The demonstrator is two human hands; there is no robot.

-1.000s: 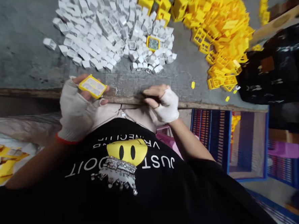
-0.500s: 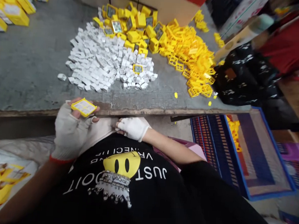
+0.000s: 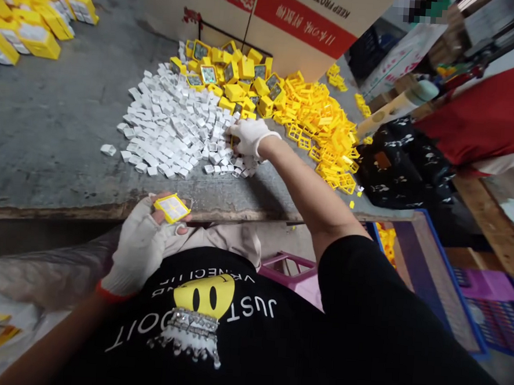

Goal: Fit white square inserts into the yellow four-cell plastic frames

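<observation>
Yellow-framed piece (image 3: 173, 208) — white face up, in left hand (image 3: 143, 241); white blocks (image 3: 168, 120) — heaped loosely.

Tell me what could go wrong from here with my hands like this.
The flat yellow-framed rectangular piece with a white face in your left hand sits near the front edge of the grey tabletop; a loose grip could drop it. Your right hand is at the heap of small white blocky pieces and might scatter some. That heap also meets the pile of boxy yellow cases, so parts could mix.

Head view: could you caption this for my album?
Left hand holds a yellow-framed piece; right hand is at the pile of white pieces.
</observation>
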